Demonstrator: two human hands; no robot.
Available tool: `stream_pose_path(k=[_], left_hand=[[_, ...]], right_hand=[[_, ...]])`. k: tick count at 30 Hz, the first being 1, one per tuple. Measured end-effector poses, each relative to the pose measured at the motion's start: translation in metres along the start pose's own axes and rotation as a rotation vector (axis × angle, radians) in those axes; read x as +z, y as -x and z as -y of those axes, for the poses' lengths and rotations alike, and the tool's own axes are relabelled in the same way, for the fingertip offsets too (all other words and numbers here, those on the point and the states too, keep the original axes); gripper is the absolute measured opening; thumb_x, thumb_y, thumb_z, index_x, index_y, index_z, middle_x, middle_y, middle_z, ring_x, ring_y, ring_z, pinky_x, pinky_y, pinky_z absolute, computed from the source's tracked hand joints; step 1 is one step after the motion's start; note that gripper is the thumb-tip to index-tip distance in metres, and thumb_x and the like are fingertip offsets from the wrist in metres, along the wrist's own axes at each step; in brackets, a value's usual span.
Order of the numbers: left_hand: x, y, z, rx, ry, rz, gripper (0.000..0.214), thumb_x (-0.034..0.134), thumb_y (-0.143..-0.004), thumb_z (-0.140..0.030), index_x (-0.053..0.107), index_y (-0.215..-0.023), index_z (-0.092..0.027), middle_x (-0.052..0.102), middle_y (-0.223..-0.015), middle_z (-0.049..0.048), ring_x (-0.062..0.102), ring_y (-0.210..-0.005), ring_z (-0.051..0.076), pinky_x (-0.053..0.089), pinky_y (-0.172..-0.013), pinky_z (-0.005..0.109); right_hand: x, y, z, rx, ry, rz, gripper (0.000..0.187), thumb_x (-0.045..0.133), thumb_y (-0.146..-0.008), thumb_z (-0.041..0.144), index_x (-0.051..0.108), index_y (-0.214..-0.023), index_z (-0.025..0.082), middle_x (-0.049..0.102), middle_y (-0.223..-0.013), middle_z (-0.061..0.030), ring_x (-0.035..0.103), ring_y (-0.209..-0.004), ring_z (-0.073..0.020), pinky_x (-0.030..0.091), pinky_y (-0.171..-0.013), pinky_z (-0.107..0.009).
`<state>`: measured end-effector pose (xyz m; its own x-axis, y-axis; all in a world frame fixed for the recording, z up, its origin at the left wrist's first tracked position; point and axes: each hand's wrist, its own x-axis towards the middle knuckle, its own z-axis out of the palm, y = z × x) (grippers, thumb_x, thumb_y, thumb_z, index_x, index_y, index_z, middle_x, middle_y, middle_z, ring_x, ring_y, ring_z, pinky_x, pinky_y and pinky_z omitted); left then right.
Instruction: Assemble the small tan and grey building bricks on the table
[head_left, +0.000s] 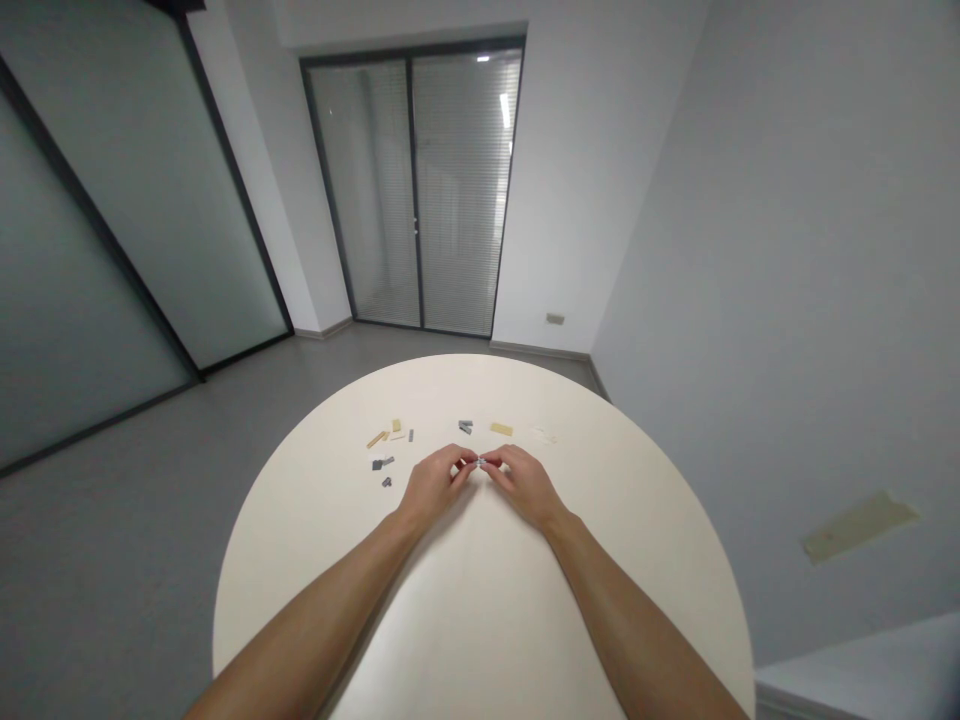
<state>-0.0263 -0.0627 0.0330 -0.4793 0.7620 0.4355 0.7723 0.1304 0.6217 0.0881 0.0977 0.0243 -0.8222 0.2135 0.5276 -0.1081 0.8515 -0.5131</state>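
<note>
Over the middle of the round table, my left hand (439, 478) and my right hand (525, 482) meet fingertip to fingertip. Both pinch a tiny light grey piece (481, 462), mostly covered by the fingers; it looks like a small building brick, though its exact kind is too small to tell. Just beyond the hands lie dark grey pieces (466, 427) and a flat tan piece (502, 429). Left of my left hand are several tan pieces (377, 438), a small grey strip (411, 435), a dark grey block (377, 465) and a little dark grey cluster (387, 482).
Pale, whitish pieces (541, 436) lie to the right of the flat tan piece. The round cream table (660, 560) has its far edge near a wall and a glass door (420, 190) with blinds. Frosted glass panels (142, 180) stand on the left.
</note>
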Motion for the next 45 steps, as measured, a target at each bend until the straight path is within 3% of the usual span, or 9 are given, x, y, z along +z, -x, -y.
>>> stream_pose_path(k=[11, 27, 45], left_hand=[[0.0032, -0.0010, 0.0056, -0.028, -0.049, -0.011, 0.025, 0.047, -0.096, -0.033, 0.069, -0.103, -0.023, 0.072, -0.100, 0.0026, 0.066, -0.087, 0.017, 0.051, -0.077, 0.027], [0.0032, -0.0010, 0.0073, -0.021, -0.055, 0.020, 0.026, 0.046, -0.096, -0.029, 0.070, -0.104, -0.024, 0.073, -0.104, 0.0019, 0.066, -0.093, 0.018, 0.050, -0.080, 0.028], [0.0049, -0.0023, 0.0049, -0.104, -0.027, 0.013, 0.028, 0.046, -0.094, -0.032, 0.072, -0.099, -0.023, 0.074, -0.099, 0.0028, 0.066, -0.089, 0.019, 0.050, -0.076, 0.028]], right_hand=[[-0.0006, 0.0004, 0.0005, -0.043, -0.007, 0.013, 0.024, 0.049, -0.099, 0.037, 0.069, -0.102, 0.024, 0.072, -0.097, -0.0047, 0.064, -0.092, -0.0194, 0.048, -0.085, -0.034], [-0.0009, 0.0002, 0.0017, -0.012, -0.015, -0.027, 0.017, 0.053, -0.097, 0.033, 0.066, -0.103, 0.024, 0.070, -0.092, -0.0032, 0.063, -0.085, -0.0178, 0.049, -0.081, -0.032], [-0.0020, 0.0007, 0.0030, -0.056, -0.014, -0.031, 0.012, 0.060, -0.093, 0.032, 0.067, -0.099, 0.024, 0.069, -0.090, -0.0027, 0.062, -0.084, -0.0176, 0.049, -0.079, -0.032]])
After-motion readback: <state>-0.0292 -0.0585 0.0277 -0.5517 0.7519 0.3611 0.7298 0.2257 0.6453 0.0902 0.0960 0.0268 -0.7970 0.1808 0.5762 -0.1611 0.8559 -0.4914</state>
